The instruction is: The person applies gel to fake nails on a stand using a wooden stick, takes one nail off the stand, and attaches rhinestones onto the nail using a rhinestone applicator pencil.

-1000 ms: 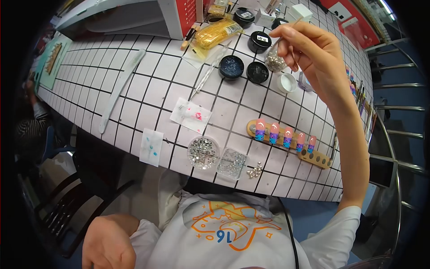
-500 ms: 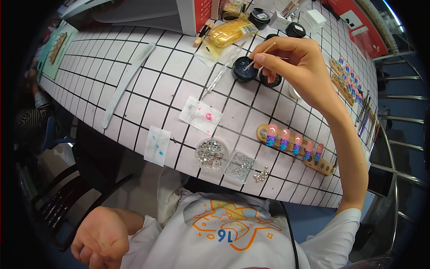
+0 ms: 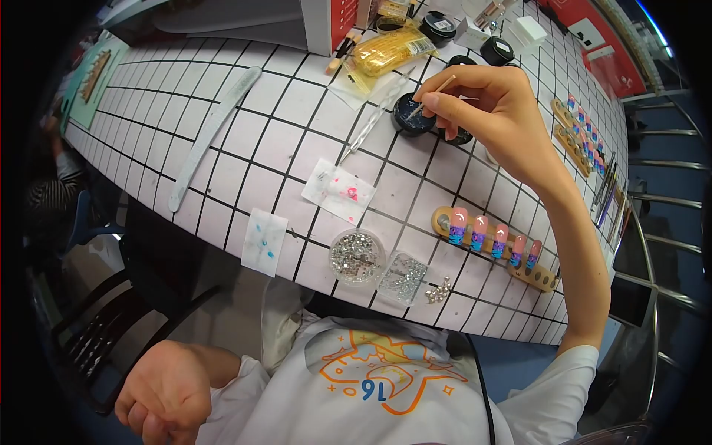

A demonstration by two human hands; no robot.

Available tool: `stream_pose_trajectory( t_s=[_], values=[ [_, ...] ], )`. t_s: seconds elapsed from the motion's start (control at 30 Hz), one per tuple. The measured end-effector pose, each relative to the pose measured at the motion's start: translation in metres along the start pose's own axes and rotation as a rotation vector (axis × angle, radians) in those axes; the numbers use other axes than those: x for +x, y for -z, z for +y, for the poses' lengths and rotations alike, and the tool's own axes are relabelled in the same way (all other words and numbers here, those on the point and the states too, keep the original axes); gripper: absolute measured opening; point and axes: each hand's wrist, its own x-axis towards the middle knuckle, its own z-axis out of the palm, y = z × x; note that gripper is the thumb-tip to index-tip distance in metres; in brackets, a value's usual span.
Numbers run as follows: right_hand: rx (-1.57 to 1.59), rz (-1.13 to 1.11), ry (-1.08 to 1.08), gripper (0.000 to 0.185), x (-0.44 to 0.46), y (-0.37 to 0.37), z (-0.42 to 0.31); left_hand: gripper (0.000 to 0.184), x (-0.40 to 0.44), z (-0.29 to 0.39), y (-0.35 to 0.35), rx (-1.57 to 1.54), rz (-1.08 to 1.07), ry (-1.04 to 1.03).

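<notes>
My right hand (image 3: 482, 100) pinches a thin wooden stick (image 3: 441, 87), its lower tip inside an open round black jar (image 3: 404, 122) of dark, glossy contents. Another dark jar lies partly hidden below my fingers. My left hand (image 3: 167, 389), away from the table at lower left, rests palm up with loosely curled fingers and a bare palm. Toward the table's near edge are a round dish of silver rhinestones (image 3: 356, 256), a clear square box of small clear stones (image 3: 403, 278) and loose pearly beads (image 3: 438, 291). Pink, purple and blue nail tips (image 3: 478, 233) sit on a wooden holder (image 3: 441, 221).
A long grey nail file (image 3: 215, 137) lies at left. Nearer are paper pieces with pink gems (image 3: 339, 190) and blue gems (image 3: 263, 241). A clear-handled tool (image 3: 365, 133) lies beside the jar. Behind are a yellow package (image 3: 387, 53) and more jars; further nail tips (image 3: 581, 130) stand at right.
The view has shifted slightly, so the table items appear a little farther right. My right hand still holds the stick in the jar; my left hand is almost unchanged.
</notes>
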Motion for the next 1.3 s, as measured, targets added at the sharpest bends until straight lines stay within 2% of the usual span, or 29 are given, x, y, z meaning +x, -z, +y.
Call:
stream_pose_trajectory(
  t_s=[0.67, 0.77, 0.87, 0.93, 1.1, 1.17, 1.2, 1.23, 1.27, 1.3],
  values=[
    [-0.095, 0.016, 0.06, 0.018, 0.002, -0.001, 0.005, 0.023, -0.002, 0.001, 0.001, -0.043, -0.011, 0.059],
    [-0.069, 0.062, 0.007, 0.017, 0.0, -0.001, -0.004, 0.024, -0.002, 0.0, 0.002, -0.048, 0.007, 0.054],
    [-0.013, 0.119, 0.096, 0.018, -0.002, 0.005, -0.01, 0.025, -0.001, -0.002, 0.007, -0.03, -0.035, 0.058],
    [-0.038, 0.126, 0.182, 0.015, -0.013, 0.013, -0.018, 0.025, -0.003, 0.001, 0.0, -0.041, 0.01, 0.088],
    [-0.168, 0.401, 0.292, 0.015, -0.082, 0.014, -0.052, 0.023, -0.015, 0.01, -0.004, -0.066, 0.022, 0.184],
    [-0.146, 0.521, 0.238, 0.014, -0.116, 0.002, -0.057, 0.022, -0.026, 0.014, -0.003, -0.128, -0.109, 0.209],
    [-0.136, 0.565, 0.277, 0.014, -0.128, -0.005, -0.052, 0.022, -0.031, 0.017, -0.005, -0.134, -0.11, 0.218],
    [-0.114, 0.676, 0.304, 0.011, -0.136, -0.016, -0.048, 0.021, -0.036, 0.021, -0.007, -0.168, -0.23, 0.27],
    [-0.114, 0.695, 0.321, 0.01, -0.147, -0.024, -0.042, 0.021, -0.041, 0.025, -0.009, -0.204, -0.354, 0.32],
    [-0.134, 0.669, 0.303, 0.011, -0.155, -0.032, -0.037, 0.024, -0.05, 0.025, -0.008, -0.222, -0.309, 0.338]
  ],
)
